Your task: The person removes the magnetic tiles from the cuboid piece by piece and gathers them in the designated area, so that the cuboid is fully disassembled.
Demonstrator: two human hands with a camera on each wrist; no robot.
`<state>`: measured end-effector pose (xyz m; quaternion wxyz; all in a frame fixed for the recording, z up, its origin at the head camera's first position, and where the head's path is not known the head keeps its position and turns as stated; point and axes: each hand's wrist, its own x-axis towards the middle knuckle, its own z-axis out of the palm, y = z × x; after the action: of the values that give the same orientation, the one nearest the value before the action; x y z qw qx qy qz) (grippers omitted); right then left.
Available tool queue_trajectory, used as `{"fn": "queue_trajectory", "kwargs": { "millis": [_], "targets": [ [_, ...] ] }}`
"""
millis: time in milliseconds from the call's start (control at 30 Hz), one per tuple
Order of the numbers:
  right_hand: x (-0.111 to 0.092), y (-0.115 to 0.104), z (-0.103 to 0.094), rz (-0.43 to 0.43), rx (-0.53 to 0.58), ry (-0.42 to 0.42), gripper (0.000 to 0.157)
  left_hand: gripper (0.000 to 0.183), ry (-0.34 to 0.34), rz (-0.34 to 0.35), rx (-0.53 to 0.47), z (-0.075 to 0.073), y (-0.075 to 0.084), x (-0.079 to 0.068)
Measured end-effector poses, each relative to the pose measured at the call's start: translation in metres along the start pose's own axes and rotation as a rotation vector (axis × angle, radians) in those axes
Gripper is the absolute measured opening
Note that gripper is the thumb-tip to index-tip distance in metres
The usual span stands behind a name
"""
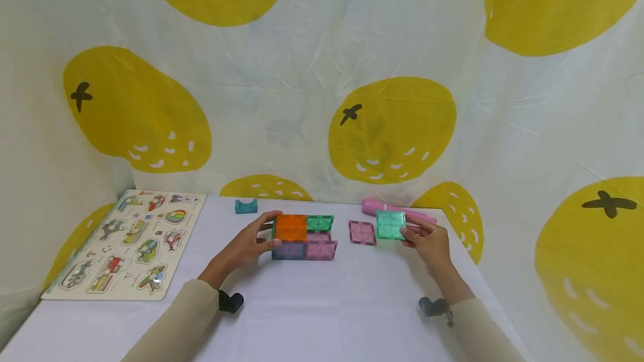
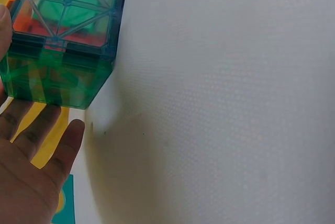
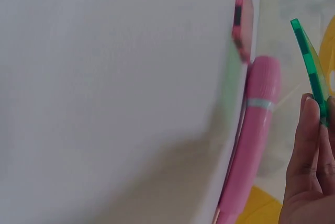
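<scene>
A box built of translucent magnetic tiles (image 1: 290,228) stands mid-table, with an orange tile on top, blue and pink ones along the front and green at the back. My left hand (image 1: 249,243) grips its left end, thumb at the front and forefinger at the rear top edge. In the left wrist view the box's green end (image 2: 57,80) faces the spread lower fingers. My right hand (image 1: 429,239) pinches a green square magnetic tile (image 1: 391,225) by its right edge, raised off the table. The right wrist view shows this green tile (image 3: 310,62) edge-on between thumb and fingers.
A pink tile (image 1: 362,232) lies flat between the box and my right hand. Behind that hand is a pink microphone-shaped toy (image 1: 374,206). A teal notched block (image 1: 246,206) sits at the back, and a picture puzzle board (image 1: 173,250) lies on the left.
</scene>
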<state>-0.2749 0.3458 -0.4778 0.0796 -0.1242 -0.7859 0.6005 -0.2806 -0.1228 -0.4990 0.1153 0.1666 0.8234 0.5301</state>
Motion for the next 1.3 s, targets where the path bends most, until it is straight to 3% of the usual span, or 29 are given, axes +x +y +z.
{"fn": "queue_trajectory", "kwargs": {
  "millis": [333,833,967,1100,1200,1300],
  "targets": [
    [0.013,0.019,-0.017,0.093,-0.072,-0.012,0.054,0.081,0.005,-0.025,0.005,0.002,0.001,0.0],
    [0.025,0.033,-0.019,0.162,-0.336,-0.038,0.041,0.08,0.008,-0.02,0.015,0.004,0.0,0.001],
    [0.022,0.029,-0.019,0.101,-0.478,0.013,0.035,0.079,0.007,-0.022,0.007,0.004,0.001,0.001],
    [0.014,0.018,-0.01,-0.03,-0.584,0.119,0.028,0.078,0.002,-0.016,0.005,0.004,0.001,0.001],
    [0.005,0.005,0.005,-0.125,-0.572,0.142,0.031,0.078,0.007,-0.019,0.008,0.003,0.001,0.001],
    [-0.005,-0.009,0.024,-0.188,-0.501,0.087,0.033,0.078,0.015,-0.033,0.005,0.002,0.001,0.001]
  ]
}}
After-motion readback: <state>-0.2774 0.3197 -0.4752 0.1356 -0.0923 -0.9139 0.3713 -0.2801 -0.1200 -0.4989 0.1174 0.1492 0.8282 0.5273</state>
